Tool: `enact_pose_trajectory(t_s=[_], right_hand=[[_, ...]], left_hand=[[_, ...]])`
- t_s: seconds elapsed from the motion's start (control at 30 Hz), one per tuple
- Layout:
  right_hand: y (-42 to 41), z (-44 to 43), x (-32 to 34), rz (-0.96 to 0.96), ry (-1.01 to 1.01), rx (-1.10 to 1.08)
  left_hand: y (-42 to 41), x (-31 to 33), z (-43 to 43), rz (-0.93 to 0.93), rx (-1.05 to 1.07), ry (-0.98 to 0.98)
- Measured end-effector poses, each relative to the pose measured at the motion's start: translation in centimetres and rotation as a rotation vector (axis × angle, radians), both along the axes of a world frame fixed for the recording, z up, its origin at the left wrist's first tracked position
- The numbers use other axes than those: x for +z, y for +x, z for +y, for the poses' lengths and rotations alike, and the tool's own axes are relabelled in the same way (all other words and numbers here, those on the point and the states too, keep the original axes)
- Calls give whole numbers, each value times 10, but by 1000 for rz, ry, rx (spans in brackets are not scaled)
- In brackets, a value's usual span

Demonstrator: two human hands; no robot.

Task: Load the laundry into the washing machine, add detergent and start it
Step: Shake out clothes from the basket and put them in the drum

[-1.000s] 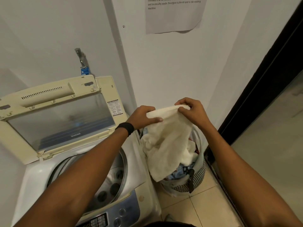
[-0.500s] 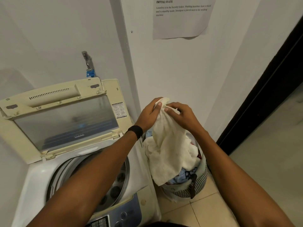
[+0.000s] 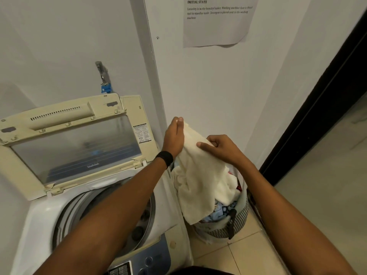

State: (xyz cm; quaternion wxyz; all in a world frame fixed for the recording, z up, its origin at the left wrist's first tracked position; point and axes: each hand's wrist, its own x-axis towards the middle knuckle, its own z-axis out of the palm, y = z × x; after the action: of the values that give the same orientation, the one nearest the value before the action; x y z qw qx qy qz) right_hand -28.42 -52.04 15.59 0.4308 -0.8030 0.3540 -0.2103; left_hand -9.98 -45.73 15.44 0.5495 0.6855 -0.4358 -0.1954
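white towel [image 3: 200, 175] above basket [image 3: 236, 225], pinched by left hand [image 3: 174, 135], right hand [image 3: 220, 147].

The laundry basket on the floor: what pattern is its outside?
Narrow grey and white stripes on the laundry basket, seen best in the head view.

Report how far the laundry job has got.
Done: the lid is up. In hand: left hand and right hand hold a white towel above the basket, which holds more clothes. Left: loading the drum, where no laundry shows, then detergent and starting.
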Motion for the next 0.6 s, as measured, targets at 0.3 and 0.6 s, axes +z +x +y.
enact_pose_trajectory(t_s=[0.3, 0.6], right_hand=[[-2, -8, 20, -247, -81, -101], [26, -1, 15, -243, -101, -44]], left_hand=[[-9, 0, 6, 114, -140, -38], [-24, -3, 6, 67, -235, -5]])
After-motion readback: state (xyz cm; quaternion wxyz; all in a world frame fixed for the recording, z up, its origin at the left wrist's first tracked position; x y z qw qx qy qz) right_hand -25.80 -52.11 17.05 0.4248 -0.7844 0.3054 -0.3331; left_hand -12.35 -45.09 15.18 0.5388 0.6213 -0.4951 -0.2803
